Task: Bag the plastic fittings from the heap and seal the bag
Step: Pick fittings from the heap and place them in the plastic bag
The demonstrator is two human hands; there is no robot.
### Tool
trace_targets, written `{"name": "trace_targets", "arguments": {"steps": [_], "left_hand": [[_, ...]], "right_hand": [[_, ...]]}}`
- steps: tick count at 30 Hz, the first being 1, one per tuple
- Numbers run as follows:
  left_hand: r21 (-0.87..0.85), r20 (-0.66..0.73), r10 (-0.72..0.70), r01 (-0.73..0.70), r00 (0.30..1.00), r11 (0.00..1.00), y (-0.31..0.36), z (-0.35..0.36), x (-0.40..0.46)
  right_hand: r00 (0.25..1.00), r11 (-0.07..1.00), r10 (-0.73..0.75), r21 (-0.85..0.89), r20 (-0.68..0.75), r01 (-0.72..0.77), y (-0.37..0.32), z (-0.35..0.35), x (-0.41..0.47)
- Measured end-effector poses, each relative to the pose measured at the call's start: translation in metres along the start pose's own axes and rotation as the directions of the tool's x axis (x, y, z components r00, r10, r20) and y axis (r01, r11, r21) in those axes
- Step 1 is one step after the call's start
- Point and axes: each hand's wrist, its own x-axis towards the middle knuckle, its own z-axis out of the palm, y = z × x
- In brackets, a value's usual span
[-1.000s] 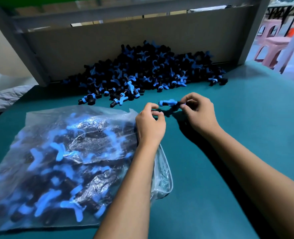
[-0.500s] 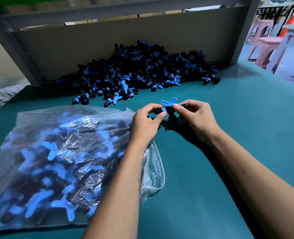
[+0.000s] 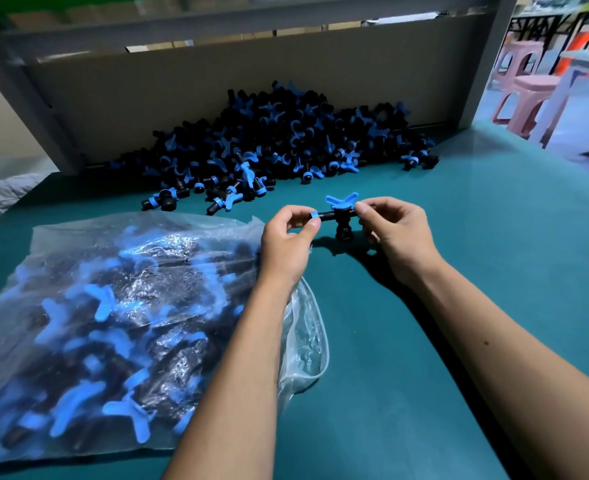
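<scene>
Both hands meet over the middle of the green bench with one fitting held up between them. The left hand pinches the blue-ringed end of its black stem between thumb and forefinger; the right hand pinches the other end, fingers curled in close. The blue winged handle points up and a short black branch hangs down toward the bench top; whether it touches I cannot tell.

The heap of black and blue fittings lies behind the hands, banked against the grey back panel, with a few strays spilled forward toward the bag. Between the heap's front edge and the hands there is a strip of bare green.

The clear plastic bag lies flat to the left, already bulging with fittings, its mouth gaping open on the right-hand side beneath the left forearm. Its far edge comes near the stray fittings.

To the right of the hands the bench runs wide and bare out to its edge. A grey upright post closes off the back right corner, and past it stand pink plastic stools. Crumpled pale sheeting sits off the bench's left edge.
</scene>
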Motion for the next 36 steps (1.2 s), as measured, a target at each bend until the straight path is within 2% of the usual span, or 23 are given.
{"name": "trace_targets", "arguments": {"steps": [3, 7, 11, 14, 17, 20, 22, 24, 26, 28, 30, 32, 33, 34, 36], "left_hand": [[0.093, 0.075, 0.013, -0.020, 0.997, 0.995, -0.002, 0.000, -0.001], [0.062, 0.082, 0.024, -0.029, 0.996, 0.998, -0.003, 0.000, -0.001], [-0.018, -0.015, -0.015, 0.014, 1.000, 1.000, 0.000, 0.000, -0.001], [-0.033, -0.028, -0.050, 0.050, 0.998, 0.998, 0.000, 0.000, -0.001], [-0.061, -0.081, -0.085, 0.081, 0.993, 0.995, 0.000, -0.001, 0.000], [-0.120, -0.141, -0.109, 0.093, 0.984, 0.988, 0.003, 0.000, 0.000], [-0.126, -0.147, -0.113, 0.095, 0.983, 0.987, 0.004, 0.000, -0.002], [-0.123, -0.119, -0.110, 0.096, 0.987, 0.988, 0.004, 0.000, -0.004], [-0.133, -0.074, -0.106, 0.096, 0.992, 0.987, 0.006, 0.000, -0.006], [-0.131, -0.043, -0.086, 0.080, 0.995, 0.988, 0.010, 0.000, -0.009], [-0.143, -0.054, -0.071, 0.063, 0.996, 0.988, 0.014, 0.001, -0.010], [-0.200, -0.085, -0.083, 0.064, 0.993, 0.978, 0.019, 0.000, -0.010], [-0.234, -0.103, -0.093, 0.067, 0.990, 0.970, 0.022, -0.001, -0.009], [-0.267, -0.120, -0.100, 0.065, 0.988, 0.961, 0.026, -0.002, -0.009], [-0.323, -0.146, -0.096, 0.044, 0.985, 0.945, 0.034, -0.005, -0.007]], "right_hand": [[0.988, 0.995, -0.039, -0.089, 0.151, 0.053, 0.000, 0.004, -0.004], [0.984, 0.996, -0.010, -0.085, 0.179, 0.026, -0.003, 0.004, -0.006], [1.000, 1.000, 0.000, 0.002, -0.025, 0.000, -0.002, 0.002, -0.003], [0.991, 0.998, 0.038, 0.050, -0.131, -0.032, -0.003, 0.000, -0.001], [0.991, 0.998, -0.005, -0.064, -0.136, -0.003, -0.004, 0.004, -0.003], [0.993, 0.955, -0.118, -0.279, -0.026, 0.106, -0.005, 0.010, -0.009], [0.976, 0.879, -0.194, -0.425, 0.099, 0.218, -0.005, 0.014, -0.013], [0.949, 0.778, -0.275, -0.544, 0.156, 0.315, -0.005, 0.018, -0.015], [0.937, 0.751, -0.324, -0.568, 0.129, 0.337, -0.006, 0.018, -0.015], [0.938, 0.769, -0.335, -0.551, 0.083, 0.324, -0.006, 0.016, -0.015], [0.965, 0.876, -0.262, -0.415, 0.023, 0.248, -0.005, 0.017, -0.016], [0.999, 0.999, -0.050, -0.009, -0.011, 0.050, -0.009, 0.021, -0.017], [0.997, 0.971, 0.074, 0.228, 0.016, -0.075, -0.012, 0.023, -0.017], [0.981, 0.887, 0.182, 0.420, 0.061, -0.191, -0.015, 0.026, -0.018], [0.928, 0.673, 0.337, 0.649, 0.159, -0.356, -0.018, 0.027, -0.019]]}}
